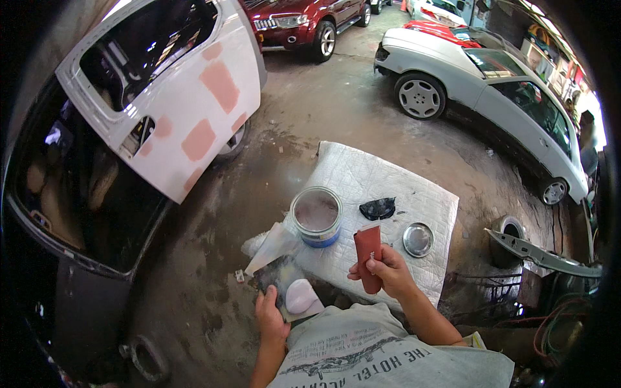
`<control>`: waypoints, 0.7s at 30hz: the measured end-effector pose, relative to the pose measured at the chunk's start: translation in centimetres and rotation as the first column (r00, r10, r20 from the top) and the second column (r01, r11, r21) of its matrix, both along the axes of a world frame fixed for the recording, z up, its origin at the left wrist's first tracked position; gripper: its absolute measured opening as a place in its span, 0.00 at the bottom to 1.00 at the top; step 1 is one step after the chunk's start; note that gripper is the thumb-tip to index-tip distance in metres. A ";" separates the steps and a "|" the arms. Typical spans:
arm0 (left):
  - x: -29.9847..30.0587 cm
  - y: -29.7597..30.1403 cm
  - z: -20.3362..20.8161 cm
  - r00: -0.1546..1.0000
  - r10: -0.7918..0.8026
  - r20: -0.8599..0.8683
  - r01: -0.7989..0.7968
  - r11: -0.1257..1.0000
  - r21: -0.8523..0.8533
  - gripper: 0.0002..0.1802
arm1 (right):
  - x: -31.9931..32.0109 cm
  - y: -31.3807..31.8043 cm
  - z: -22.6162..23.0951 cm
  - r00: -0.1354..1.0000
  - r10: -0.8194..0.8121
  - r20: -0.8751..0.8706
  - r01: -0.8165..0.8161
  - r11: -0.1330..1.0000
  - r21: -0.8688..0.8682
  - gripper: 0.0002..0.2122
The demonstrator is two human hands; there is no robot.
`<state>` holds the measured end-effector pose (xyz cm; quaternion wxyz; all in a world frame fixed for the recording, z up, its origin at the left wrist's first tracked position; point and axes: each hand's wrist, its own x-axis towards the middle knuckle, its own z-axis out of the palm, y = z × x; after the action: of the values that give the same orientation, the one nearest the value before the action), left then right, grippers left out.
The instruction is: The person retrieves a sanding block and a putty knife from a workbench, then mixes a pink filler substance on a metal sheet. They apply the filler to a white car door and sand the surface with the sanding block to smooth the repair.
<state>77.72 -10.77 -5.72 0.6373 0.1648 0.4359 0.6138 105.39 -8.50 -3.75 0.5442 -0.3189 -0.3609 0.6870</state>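
My left hand [272, 317] grips the edge of a flat, stained mixing board [279, 271] low in front of me. On the board sits a smooth pale pinkish lump of putty [299, 297]. My right hand [389, 271] is wrapped round a red tube [367, 249], held nearly upright to the right of the board, apart from it. Just beyond the board stands an open tin [317, 238] with greyish-pink filler inside. A round metal lid [418, 240] and a crumpled black piece [377, 208] lie beyond the tube.
A white quilted sheet [414, 187] lies under the tin, with pale plastic film [275, 249] at its left edge. A white car door [187, 103] with pink patches stands open at left. A white car [479, 90] is at right, a red vehicle [304, 29] farther back.
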 end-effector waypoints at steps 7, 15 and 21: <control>0.9 0.3 -0.6 0.996 -0.072 -0.055 0.072 0.997 -0.010 0.19 | -0.4 0.5 3.0 0.980 0.195 0.028 -0.189 0.970 -0.154 0.15; 0.9 0.1 0.3 0.948 -0.188 -0.257 0.209 0.976 0.056 0.16 | -2.8 1.4 5.9 0.819 0.436 0.372 -0.358 0.896 -0.263 0.15; 1.1 0.1 0.1 0.933 -0.223 -0.282 0.250 0.966 0.061 0.16 | -4.2 2.8 6.8 0.616 0.500 0.609 -0.394 0.865 -0.312 0.15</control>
<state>78.77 -10.70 -5.60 0.6318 0.3294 0.4663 0.5243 101.15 -5.69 3.07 0.1625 -0.4834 -0.5482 0.6629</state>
